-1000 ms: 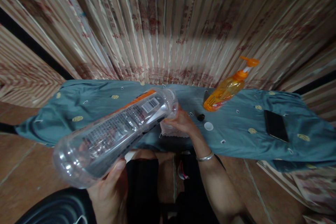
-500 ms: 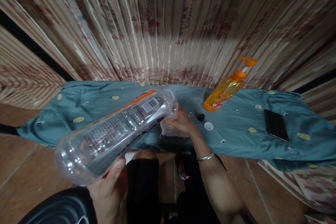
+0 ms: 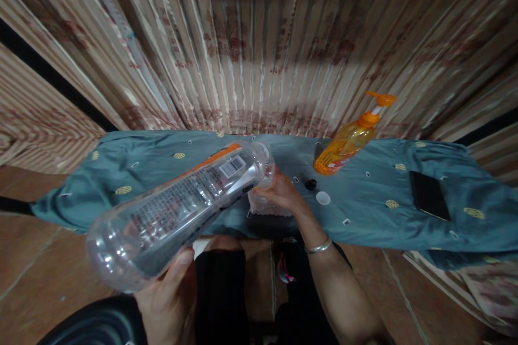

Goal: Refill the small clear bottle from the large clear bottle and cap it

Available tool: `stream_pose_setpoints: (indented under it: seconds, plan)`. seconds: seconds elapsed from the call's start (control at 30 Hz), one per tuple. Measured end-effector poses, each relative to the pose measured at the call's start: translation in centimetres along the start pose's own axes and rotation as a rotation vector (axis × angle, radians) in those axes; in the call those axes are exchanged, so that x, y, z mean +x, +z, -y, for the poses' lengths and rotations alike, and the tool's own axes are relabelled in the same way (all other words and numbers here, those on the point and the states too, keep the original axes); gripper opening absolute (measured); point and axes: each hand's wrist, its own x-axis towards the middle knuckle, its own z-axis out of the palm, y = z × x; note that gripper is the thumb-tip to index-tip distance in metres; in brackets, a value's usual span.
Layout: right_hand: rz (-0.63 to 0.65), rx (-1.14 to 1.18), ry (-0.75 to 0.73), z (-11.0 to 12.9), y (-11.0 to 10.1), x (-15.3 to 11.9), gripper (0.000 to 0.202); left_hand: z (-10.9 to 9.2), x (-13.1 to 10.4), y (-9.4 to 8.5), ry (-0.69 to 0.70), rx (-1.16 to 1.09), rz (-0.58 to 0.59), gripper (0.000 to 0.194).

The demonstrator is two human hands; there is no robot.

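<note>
My left hand [image 3: 168, 285] grips the base end of a large clear plastic bottle [image 3: 174, 215], its thumb along the side. A grey and orange label with a barcode wraps the bottle. It lies slanted in the air, its narrower end up and right. My right hand [image 3: 279, 191], a silver bangle on its wrist, is closed at that narrower end. Its fingers are partly hidden behind the bottle, so what they hold is unclear. Under this hand a pale piece with a scalloped edge [image 3: 267, 207] shows on the table.
On the table with a teal patterned cloth [image 3: 356, 210] stand an orange pump bottle [image 3: 343, 145], a small black piece [image 3: 311, 184], a white round cap [image 3: 322, 198] and a black phone-like slab [image 3: 429, 195]. A striped curtain [image 3: 259, 54] hangs behind. A black stool [image 3: 97, 323] is at lower left.
The whole view has shifted slightly, so the table sits a little lower. Both hands and the plastic bottle keep nearly the same pose.
</note>
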Motion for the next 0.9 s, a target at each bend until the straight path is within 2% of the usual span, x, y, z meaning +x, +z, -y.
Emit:
stream_pose_setpoints:
  seconds: [0.27, 0.5, 0.7, 0.9]
  plan:
    - [-0.007, -0.014, 0.008, -0.3, 0.2, 0.2, 0.061, -0.4, 0.0, 0.4, 0.014, -0.02, 0.048, 0.042]
    - [-0.024, -0.017, -0.009, -0.1, 0.2, 0.2, 0.064, 0.5, -0.1, -0.7, -0.017, 0.013, 0.008, 0.039]
    - [-0.027, 0.009, -0.002, 0.0, 0.1, 0.1, 0.062, 0.5, -0.1, -0.9, 0.001, 0.052, 0.006, 0.054]
    - [-0.008, 0.02, -0.008, 0.2, -0.1, 0.0, 0.066, 0.3, -0.2, -0.6, -0.004, 0.042, 0.002, 0.052]
